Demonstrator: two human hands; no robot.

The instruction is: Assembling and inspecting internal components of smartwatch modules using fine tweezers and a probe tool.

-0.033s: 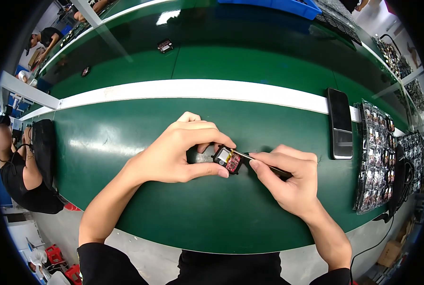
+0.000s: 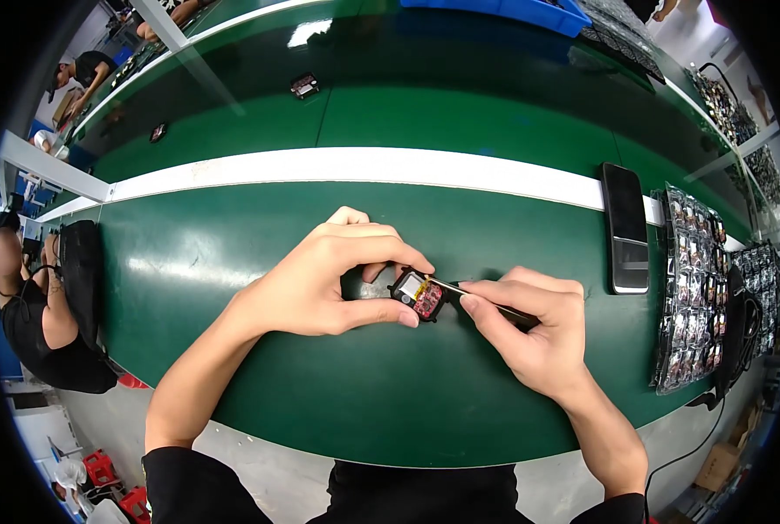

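Observation:
Between the thumb and index finger of my left hand (image 2: 337, 271) sits a small electronic module (image 2: 417, 293). Its black case is open at the top and shows a red circuit board, a whitish rectangular part and a bit of yellow tape. My right hand (image 2: 534, 323), to the right, pinches a slim dark tool (image 2: 514, 315) with a silvery metal tip. That tip reaches the module's upper right edge by the yellow tape; whether it touches is too small to tell. My left hand's other fingers curl behind the module.
A black phone (image 2: 626, 229) lies at the right on the green table (image 2: 364, 393). Beside it stand clear plastic trays (image 2: 691, 293) of small parts and a black cable. Past the white rail (image 2: 355, 164) lie two similar modules (image 2: 303, 86) and a blue bin (image 2: 538, 13). Another person (image 2: 49, 314) sits at left.

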